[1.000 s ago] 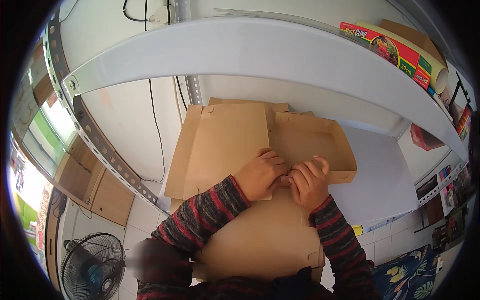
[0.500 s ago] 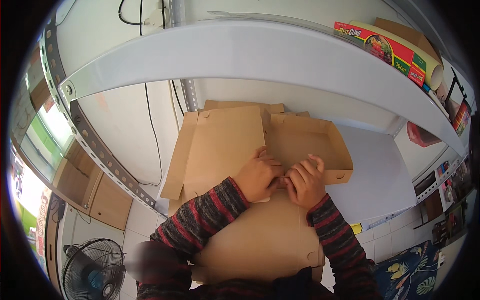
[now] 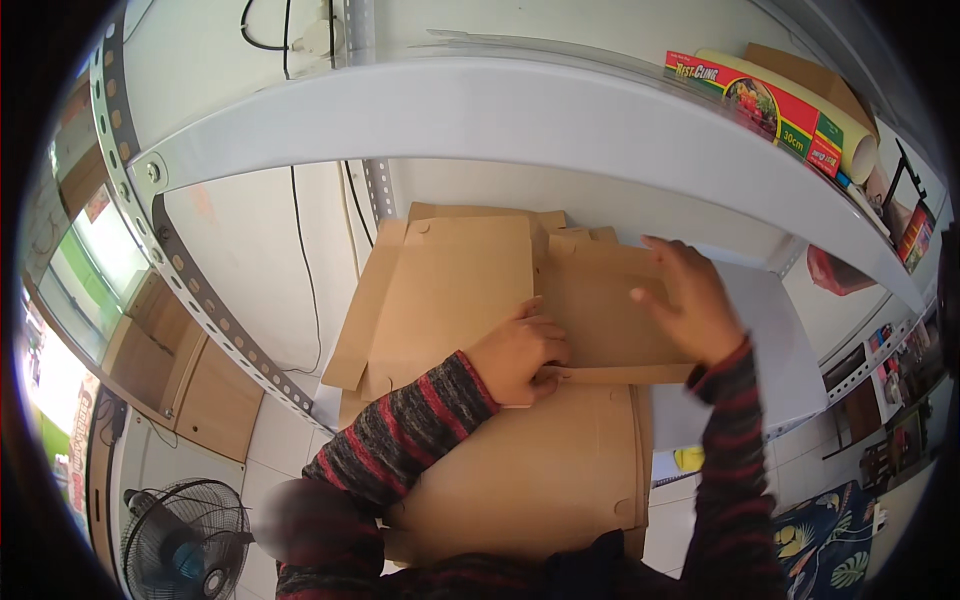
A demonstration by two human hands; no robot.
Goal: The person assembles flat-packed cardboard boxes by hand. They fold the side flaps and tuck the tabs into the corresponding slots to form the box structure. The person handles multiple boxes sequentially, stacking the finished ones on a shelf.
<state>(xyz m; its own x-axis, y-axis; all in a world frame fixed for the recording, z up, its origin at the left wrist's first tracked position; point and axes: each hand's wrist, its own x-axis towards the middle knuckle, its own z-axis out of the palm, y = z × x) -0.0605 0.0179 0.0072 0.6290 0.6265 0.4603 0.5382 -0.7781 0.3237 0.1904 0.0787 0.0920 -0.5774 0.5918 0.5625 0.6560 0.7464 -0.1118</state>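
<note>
A brown cardboard folding box [image 3: 460, 280] lies in front of me, its lid spread to the left and its tray part to the right. Closed at the tray's near left corner, my left hand [image 3: 520, 355] pinches the cardboard beside the upright near wall [image 3: 630, 375]. My right hand [image 3: 695, 300] is over the tray's right end, thumb and fingers apart. It hides most of that end, and I cannot tell whether it touches the wall. Beneath and nearer to me are flat brown cardboard pieces [image 3: 530, 470].
A white metal shelf beam [image 3: 450, 110] crosses above the hands. On that upper shelf stands a red and green cling film box [image 3: 750, 105]. The white lower shelf [image 3: 770, 330] extends right of the cardboard. A black fan [image 3: 185, 540] is at lower left.
My right hand has left the near left corner, moved right and away from me to the tray's right end, and opened. My left hand stays at the corner.
</note>
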